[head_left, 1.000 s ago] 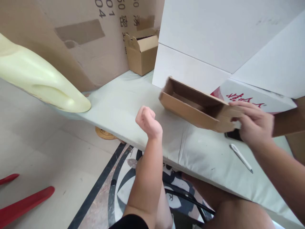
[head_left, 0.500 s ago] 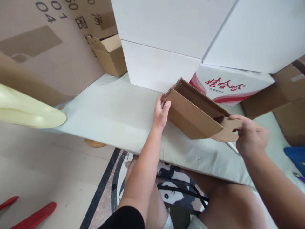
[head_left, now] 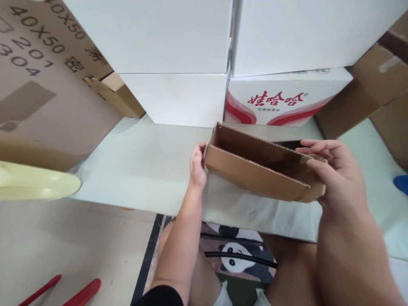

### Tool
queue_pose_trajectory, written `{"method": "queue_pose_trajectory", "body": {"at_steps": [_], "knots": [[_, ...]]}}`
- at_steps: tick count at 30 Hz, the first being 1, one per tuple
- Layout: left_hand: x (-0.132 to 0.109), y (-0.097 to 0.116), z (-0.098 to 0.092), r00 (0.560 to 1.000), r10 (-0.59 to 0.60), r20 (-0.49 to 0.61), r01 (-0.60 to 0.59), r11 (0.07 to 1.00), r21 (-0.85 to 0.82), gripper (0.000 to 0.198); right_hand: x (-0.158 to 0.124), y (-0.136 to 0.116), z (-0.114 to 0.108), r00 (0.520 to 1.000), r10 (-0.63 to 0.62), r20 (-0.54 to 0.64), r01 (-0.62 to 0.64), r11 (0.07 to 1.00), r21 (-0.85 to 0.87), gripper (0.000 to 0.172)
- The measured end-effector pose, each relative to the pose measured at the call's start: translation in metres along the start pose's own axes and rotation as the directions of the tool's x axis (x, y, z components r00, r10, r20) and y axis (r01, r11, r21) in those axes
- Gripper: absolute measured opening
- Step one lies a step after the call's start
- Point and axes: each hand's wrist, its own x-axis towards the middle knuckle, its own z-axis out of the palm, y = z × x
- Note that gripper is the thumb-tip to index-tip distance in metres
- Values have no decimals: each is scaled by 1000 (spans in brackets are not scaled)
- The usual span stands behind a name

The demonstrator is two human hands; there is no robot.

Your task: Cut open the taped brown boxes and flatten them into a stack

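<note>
A narrow brown cardboard box point(head_left: 255, 176) with an open top is tilted over the pale cloth-covered surface point(head_left: 153, 157). Its left end is gripped by my left hand point(head_left: 198, 168), the fingers partly hidden behind the end wall. At the opposite end, my right hand point(head_left: 338, 174) holds the end flap, thumb on the near side and fingers reaching behind it. The flap now stands close to upright against the box's right end. A dark flat thing point(head_left: 288, 145) shows just behind the box; I cannot make out its kind.
White cartons point(head_left: 178, 100) are stacked behind, one with red lettering point(head_left: 276, 100). Large brown cartons point(head_left: 38, 89) stand left, with a smaller brown box point(head_left: 127, 100) beside them. More brown cartons point(head_left: 366, 85) are at right. A pale yellow smooth object point(head_left: 38, 180) juts in from the left.
The box's right-end flap has been raised from its outward lean. My right hand has moved from the flap's cutout to around the end. The view has shifted slightly.
</note>
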Motion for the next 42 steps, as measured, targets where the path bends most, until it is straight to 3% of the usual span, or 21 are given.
{"method": "queue_pose_trajectory", "body": {"at_steps": [2,5,9,13,17,20,22,29,35,38,42], "knots": [[-9,7,6,1000,-10,27,11,1000,-20,56,-1,-2,-10,991,-120,52,123,991,-50,7],[-18,20,14,999,16,33,-14,999,-36,56,-3,-4,-19,959,-257,118,269,957,-106,19],[-15,27,20,991,115,68,-114,993,-23,51,-4,-2,-24,941,-310,137,327,937,-123,29],[-9,18,23,967,204,155,-225,965,136,59,-4,1,-32,922,-355,157,381,904,-195,34],[-13,19,31,891,351,287,-446,795,411,68,-1,6,-40,918,-370,146,394,894,-213,41],[-18,28,36,859,357,368,-512,643,569,63,3,9,-41,922,-365,129,385,897,-218,44],[-20,31,38,849,375,373,-529,611,589,59,5,11,-40,930,-351,111,367,905,-214,47],[-18,33,37,809,467,356,-584,705,402,43,9,15,-34,959,-269,84,278,953,-122,49],[-24,41,36,791,421,444,-539,823,178,36,8,16,-28,971,-234,56,236,971,-34,43],[-27,43,33,806,346,480,-460,877,140,35,6,17,-24,968,-240,68,242,970,-18,40],[-30,43,33,864,209,459,-313,936,163,43,4,16,-22,961,-229,158,235,972,-22,35]]}}
